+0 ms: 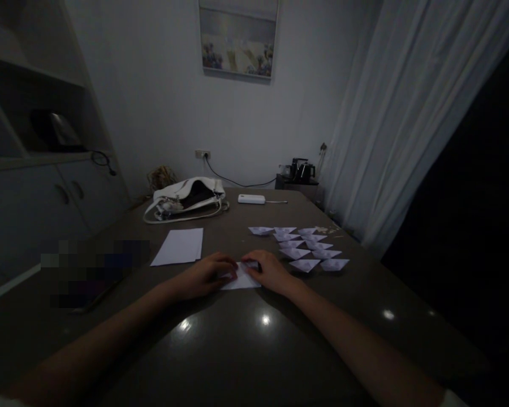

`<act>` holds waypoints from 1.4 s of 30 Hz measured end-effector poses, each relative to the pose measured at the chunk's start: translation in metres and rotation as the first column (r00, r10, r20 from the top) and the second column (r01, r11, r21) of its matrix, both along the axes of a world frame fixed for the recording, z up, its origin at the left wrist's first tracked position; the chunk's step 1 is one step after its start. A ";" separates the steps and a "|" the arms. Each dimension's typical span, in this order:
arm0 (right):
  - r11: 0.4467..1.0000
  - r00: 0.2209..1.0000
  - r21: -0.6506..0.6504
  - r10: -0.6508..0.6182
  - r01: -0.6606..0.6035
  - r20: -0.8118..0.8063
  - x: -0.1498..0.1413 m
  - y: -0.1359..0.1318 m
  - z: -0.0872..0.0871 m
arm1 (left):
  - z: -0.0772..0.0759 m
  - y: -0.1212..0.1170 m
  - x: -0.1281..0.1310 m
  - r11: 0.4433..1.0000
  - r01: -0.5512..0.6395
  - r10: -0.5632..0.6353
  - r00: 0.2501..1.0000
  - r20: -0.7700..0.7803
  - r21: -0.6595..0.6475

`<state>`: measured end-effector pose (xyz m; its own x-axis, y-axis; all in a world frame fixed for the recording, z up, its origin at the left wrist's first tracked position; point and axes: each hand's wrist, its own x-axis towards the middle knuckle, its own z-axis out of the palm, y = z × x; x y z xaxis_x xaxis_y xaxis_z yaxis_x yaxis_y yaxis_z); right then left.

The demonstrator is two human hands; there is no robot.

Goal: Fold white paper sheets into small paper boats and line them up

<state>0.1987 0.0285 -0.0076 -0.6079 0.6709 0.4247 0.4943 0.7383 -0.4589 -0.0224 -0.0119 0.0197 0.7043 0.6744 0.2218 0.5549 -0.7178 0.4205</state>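
- Nearest, both bare forearms are stretched forward over the table (246, 362), angled inward from the lower corners; its dark, smooth top is dotted with glossy light reflections.
- Between the hands, a small piece of white paper (242, 280), flat and straight along its near edge, is held against the tabletop.
- Its left side is covered by the left hand (207, 275), whose fingers are bent in a narrow grip on the paper; the wrist is kept low.
- Its right side is gripped by the right hand (269, 272), with the thumb laid over the paper and the fingers arched above its far edge; how firmly it is pressed cannot be told.
- Well to the left, an object is masked by coarse pixel blocks.
- Beyond the left hand, flat white sheets (177, 247) are stacked slightly out of line.
- Beyond the right hand, crisp paper boats (294, 254), sharply pointed at both ends, are set in loose, close rows.
- Farther back, a slouched white bag (190, 198) is left gaping beside a rounded white device (251, 199).
- Along the right, a pleated, pale curtain (373, 124) is hung; on the far wall, a framed painting (239, 39) is mounted.
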 end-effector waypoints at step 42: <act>0.909 0.752 0.309 -0.409 0.281 0.518 -0.026 -0.034 0.024 | -0.013 -0.004 0.029 0.941 -0.199 0.262 0.941 -0.215 0.275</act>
<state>0.1726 -0.0059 0.0160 -0.5215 0.8213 0.2313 0.8530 0.5085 0.1174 0.0065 -0.0160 0.0065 0.5890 0.7711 0.2419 0.7804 -0.6205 0.0778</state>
